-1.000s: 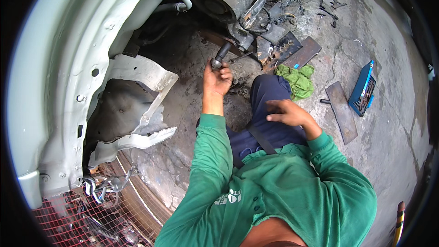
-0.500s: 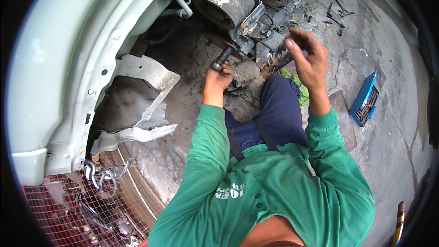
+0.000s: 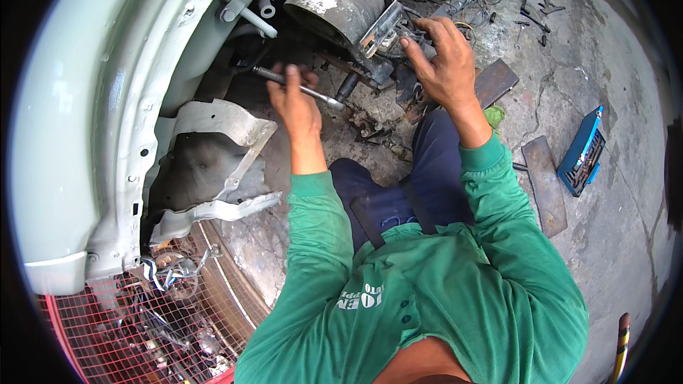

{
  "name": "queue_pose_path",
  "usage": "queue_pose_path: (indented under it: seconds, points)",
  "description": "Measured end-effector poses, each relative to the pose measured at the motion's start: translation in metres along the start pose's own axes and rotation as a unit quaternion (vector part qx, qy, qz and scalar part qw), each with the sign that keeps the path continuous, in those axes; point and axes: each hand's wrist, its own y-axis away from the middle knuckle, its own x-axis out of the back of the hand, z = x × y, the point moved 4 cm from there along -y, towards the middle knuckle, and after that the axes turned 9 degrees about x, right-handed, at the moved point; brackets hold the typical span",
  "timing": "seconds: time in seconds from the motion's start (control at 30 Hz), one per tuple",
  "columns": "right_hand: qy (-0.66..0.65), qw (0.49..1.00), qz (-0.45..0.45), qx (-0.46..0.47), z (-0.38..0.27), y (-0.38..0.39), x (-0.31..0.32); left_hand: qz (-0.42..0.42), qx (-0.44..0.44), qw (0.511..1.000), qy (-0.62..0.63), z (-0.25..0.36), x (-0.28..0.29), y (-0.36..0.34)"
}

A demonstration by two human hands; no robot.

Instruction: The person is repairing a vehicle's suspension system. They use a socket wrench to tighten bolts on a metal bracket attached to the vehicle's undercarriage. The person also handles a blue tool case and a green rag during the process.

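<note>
My left hand [image 3: 299, 110] is closed around a long silver wrench handle [image 3: 321, 96], below the vehicle's underside. The handle's right end meets or overlaps a dark cylindrical socket [image 3: 348, 87] in front of a metal bracket [image 3: 379, 67]. To the right, my right hand [image 3: 448, 64] has its thumb and fingers apart, palm down, with nothing seen in it. Its fingertips are beside the greasy hardware next to a big grey cylinder [image 3: 334, 1]; whether they touch it I cannot tell.
Pale green vehicle bodywork [image 3: 64, 135] and a torn metal panel [image 3: 220, 114] are at left. A red mesh grate [image 3: 107, 334] stands lower left. A blue socket case [image 3: 582, 153], a flat metal plate [image 3: 546, 185] and loose tools [image 3: 535, 20] lie on the concrete at right.
My left hand has moved left, off the socket, and now grips the silver handle. My right hand has shifted up and left toward the bracket. The view has shifted slightly.
</note>
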Motion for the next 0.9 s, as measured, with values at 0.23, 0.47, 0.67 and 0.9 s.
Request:
queue_pose_path:
  seconds: [0.23, 0.47, 0.67, 0.9]
  points:
    - [-0.084, 0.995, 0.017, -0.048, 0.004, 0.003, 0.009, -0.147, -0.279, 0.873, -0.371, 0.021, -0.047, 0.094]
    - [-0.088, 0.994, 0.010, -0.060, 0.002, 0.004, 0.010, -0.126, -0.096, 0.825, -0.542, -0.067, -0.013, 0.154]
    - [-0.091, 0.994, -0.004, -0.067, -0.001, 0.003, 0.008, -0.112, 0.357, 0.916, -0.145, -0.153, 0.056, 0.086]
    - [-0.090, 0.994, -0.008, -0.060, -0.007, 0.000, 0.004, 0.114, 0.272, 0.930, 0.222, -0.111, 0.066, -0.041]
